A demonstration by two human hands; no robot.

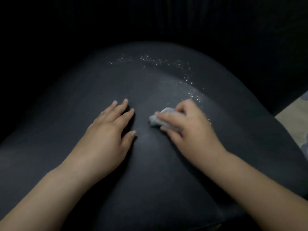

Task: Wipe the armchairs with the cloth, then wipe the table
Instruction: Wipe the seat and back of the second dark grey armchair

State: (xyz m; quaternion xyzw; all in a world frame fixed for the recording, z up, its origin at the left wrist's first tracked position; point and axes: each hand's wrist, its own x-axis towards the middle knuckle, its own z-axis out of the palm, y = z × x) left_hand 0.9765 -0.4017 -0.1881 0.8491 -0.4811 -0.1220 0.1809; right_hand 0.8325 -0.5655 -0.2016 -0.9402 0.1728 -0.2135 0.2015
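Observation:
The dark leather seat cushion of an armchair (146, 160) fills most of the head view. My right hand (188, 125) grips a small crumpled white cloth (160, 118) and presses it onto the cushion just right of the middle. My left hand (110, 130) lies flat on the cushion to the left of the cloth, fingers straight and spread. An arc of small white specks (166, 64) runs over the far part of the cushion and down its right side towards my right hand.
The armchair's back and sides (150, 22) are almost black and hard to make out. At the right edge, a strip of light patterned floor or rug (295, 117) shows beside the chair.

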